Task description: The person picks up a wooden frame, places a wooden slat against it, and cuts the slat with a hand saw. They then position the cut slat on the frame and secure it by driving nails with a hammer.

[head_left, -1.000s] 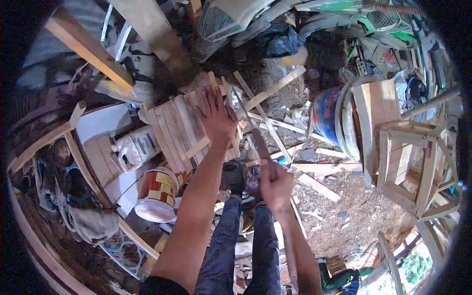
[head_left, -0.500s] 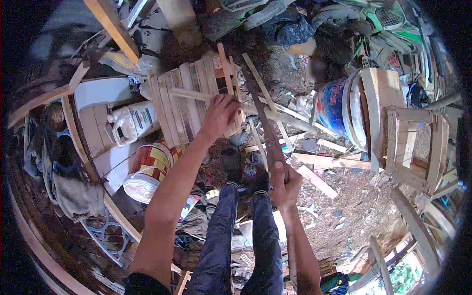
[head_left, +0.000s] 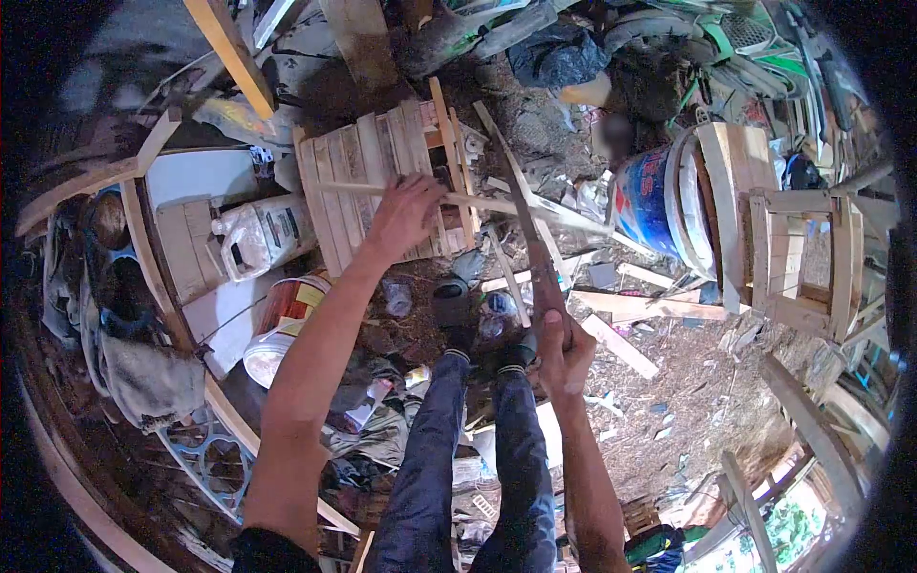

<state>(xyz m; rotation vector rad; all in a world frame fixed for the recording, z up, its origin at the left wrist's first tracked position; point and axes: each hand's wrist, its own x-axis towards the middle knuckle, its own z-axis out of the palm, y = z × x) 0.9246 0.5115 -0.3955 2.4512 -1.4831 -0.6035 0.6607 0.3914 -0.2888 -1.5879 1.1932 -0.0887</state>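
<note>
My left hand (head_left: 409,212) is closed over a thin wooden strip (head_left: 349,189), holding it down on a slatted wooden crate (head_left: 334,224). The strip runs across the crate and sticks out past its right side. In my right hand (head_left: 565,353) is a handsaw (head_left: 535,250), gripped by the handle with the thumb along the top. Its long dark blade points away from me and crosses the strip's overhanging part, right of the crate. Whether the teeth have cut into the wood cannot be seen.
A paint bucket (head_left: 287,329) and a white jug (head_left: 263,237) stand on the left. On the right are a blue bucket (head_left: 654,210) and a wooden frame (head_left: 802,253). Offcuts such as a short board (head_left: 621,346) litter the ground around my feet.
My left hand has shifted slightly left and down, its fingers lying further over the strip. The saw and right hand have come a little nearer to me and rightward.
</note>
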